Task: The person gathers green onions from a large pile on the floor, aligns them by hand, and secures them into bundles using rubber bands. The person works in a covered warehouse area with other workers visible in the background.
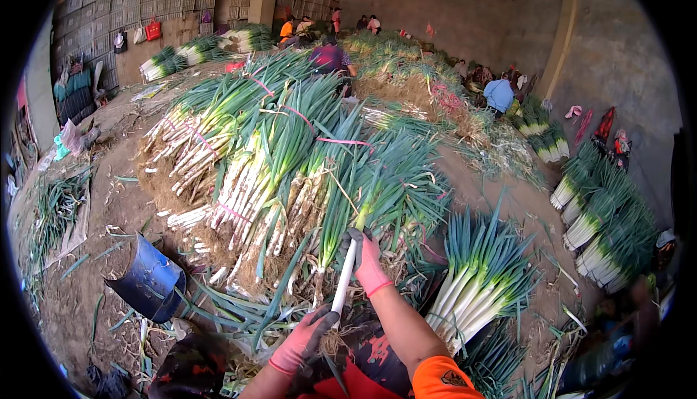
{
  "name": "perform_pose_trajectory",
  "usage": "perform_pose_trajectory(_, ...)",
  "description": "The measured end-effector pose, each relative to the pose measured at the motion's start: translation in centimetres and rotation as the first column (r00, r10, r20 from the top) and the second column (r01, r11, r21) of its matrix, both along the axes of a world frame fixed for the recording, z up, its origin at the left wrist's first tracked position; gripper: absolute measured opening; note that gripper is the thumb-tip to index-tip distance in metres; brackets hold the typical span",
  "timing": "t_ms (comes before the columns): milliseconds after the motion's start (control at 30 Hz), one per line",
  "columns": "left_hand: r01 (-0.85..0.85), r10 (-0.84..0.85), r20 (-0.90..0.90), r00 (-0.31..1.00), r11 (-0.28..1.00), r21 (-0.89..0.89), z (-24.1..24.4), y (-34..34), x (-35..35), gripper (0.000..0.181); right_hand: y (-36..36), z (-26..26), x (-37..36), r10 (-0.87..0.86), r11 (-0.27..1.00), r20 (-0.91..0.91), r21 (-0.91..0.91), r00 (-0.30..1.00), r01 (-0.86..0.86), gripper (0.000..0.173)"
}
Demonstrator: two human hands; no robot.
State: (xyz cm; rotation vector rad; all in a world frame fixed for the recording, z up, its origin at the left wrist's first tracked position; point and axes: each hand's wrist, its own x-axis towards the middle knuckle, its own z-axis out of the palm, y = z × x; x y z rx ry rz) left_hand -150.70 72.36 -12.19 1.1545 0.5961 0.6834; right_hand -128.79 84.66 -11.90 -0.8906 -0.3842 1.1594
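A single long green onion (pixel 344 282) with a clean white stalk slants upright in front of me. My right hand (pixel 367 260), in a pink and dark grey glove, is closed around its upper stalk, just below the green leaves. Lower down, my left hand (pixel 309 333), gloved the same way, grips the stalk just above the hairy roots (pixel 335 340). Beyond my hands lie large tied bundles of unpeeled green onions (pixel 245 192), with soil and dry skins on their stalks. At my right rests a pile of clean, white-stalked green onions (pixel 468 295).
A cut blue plastic drum piece (pixel 147 276) sits on the earth floor at left. Loose leaves (pixel 245 320) litter the ground around my legs. Finished-looking bundles (pixel 604 235) line the right wall. Several people, one in a blue top (pixel 498 94), work farther back.
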Motion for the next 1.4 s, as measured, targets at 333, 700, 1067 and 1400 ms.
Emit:
perform_pose_trajectory(333,0.126,-0.092,0.106,0.99,0.914,-0.385,-1.0,-4.3,-1.5,0.05,-0.1,-0.4,0.8,-0.105,0.989,0.226,-0.083,0.969,0.126,0.005)
perform_pose_trajectory(700,0.307,0.548,-0.555,0.626,0.481,0.821,-13.7,-8.1,-11.0,0.042,2.7,-7.1,4.7,-0.14,0.941,0.496,-0.202,0.857,0.271,0.032)
perform_pose_trajectory(1067,-0.163,0.323,-0.559,0.764,0.934,0.317,-2.7,-1.5,0.5,0.042,1.0,-3.4,-5.2,-0.093,0.977,0.413,-0.135,0.906,0.162,0.029)
perform_pose_trajectory(1400,0.142,-0.08,0.134,0.988,0.815,-0.561,-4.1,-8.2,-6.7,0.022,1.4,-2.1,4.6,0.099,0.983,-0.316,0.176,0.944,-0.044,0.034)
